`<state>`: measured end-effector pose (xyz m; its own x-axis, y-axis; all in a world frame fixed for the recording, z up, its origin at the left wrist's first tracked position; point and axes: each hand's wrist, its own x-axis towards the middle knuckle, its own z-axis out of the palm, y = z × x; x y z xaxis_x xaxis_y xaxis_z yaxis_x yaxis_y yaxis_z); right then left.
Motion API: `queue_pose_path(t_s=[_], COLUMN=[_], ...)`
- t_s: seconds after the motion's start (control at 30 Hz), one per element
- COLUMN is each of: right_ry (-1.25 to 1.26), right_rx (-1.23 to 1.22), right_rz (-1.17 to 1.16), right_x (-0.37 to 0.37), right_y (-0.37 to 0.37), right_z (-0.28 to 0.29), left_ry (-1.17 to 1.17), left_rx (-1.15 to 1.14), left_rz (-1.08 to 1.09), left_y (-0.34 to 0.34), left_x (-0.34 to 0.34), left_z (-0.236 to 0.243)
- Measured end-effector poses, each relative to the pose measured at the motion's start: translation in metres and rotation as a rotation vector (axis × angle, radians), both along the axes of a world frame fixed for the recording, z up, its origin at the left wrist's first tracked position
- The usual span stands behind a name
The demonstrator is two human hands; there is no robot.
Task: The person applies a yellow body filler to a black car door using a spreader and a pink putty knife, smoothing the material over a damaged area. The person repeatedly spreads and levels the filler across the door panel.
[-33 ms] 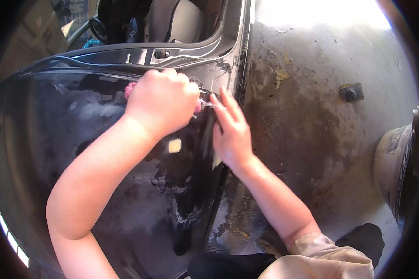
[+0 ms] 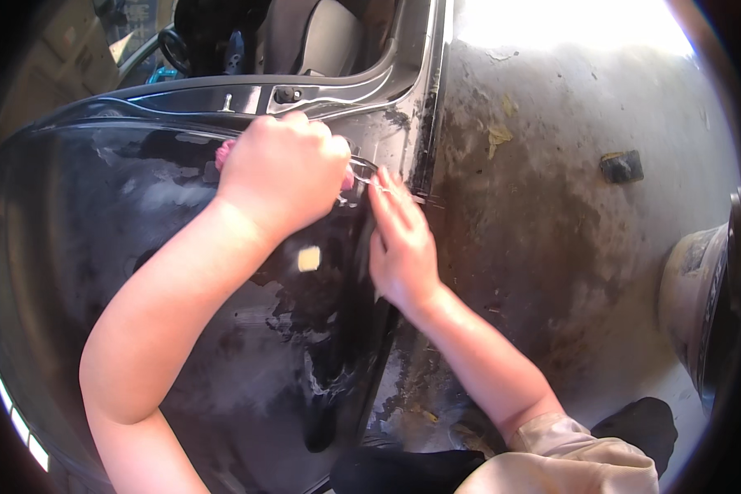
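My left hand (image 2: 284, 177) is closed around a crumpled pink cloth (image 2: 225, 154), whose ends stick out on both sides of the fist. Clear water (image 2: 364, 170) runs from its right end toward my right hand. My right hand (image 2: 403, 243) lies with its fingers stretched out and close together along the right edge of a dark car body panel (image 2: 222, 346). Whether anything is under those fingers is hidden. The panel is wet and patchy, with scuffed grey areas and a small pale yellow square (image 2: 309, 258) below the left fist.
Beyond the panel is the car's window opening, with a seat (image 2: 329, 37) and steering wheel (image 2: 173, 51) inside. To the right lies a stained, wet concrete floor (image 2: 543, 239) with a dark block (image 2: 622, 165). A pale bucket (image 2: 696, 284) stands at the far right.
My right hand has shifted slightly left and its fingers have drawn closer together. Fine water drops now fly off to the right of its fingertips. The left fist moved slightly left.
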<state>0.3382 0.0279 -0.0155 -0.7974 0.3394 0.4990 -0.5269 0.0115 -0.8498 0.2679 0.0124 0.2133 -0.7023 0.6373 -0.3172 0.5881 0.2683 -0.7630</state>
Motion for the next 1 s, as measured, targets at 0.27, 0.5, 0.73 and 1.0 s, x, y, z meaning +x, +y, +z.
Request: queue_pose_path(t_s=[0.27,0.5,0.73,1.0], right_ry=[-0.032,0.044,-0.007,-0.090], right_rx=[0.074,0.167,0.100,0.017], right_rz=[0.037,0.057,0.163,0.196], right_x=[-0.002,0.030,0.052,0.043], right_y=[0.000,-0.013,-0.019,-0.021], right_z=[0.029,0.015,0.020,0.019], left_ry=[0.078,0.054,0.015,0.022], left_rx=[0.002,-0.054,-0.048,-0.216], left_rz=[0.010,0.083,0.038,0.111], left_y=[0.004,0.004,0.004,0.005], left_x=[-0.005,-0.007,-0.006,-0.007], left_z=[0.012,0.003,0.002,-0.004])
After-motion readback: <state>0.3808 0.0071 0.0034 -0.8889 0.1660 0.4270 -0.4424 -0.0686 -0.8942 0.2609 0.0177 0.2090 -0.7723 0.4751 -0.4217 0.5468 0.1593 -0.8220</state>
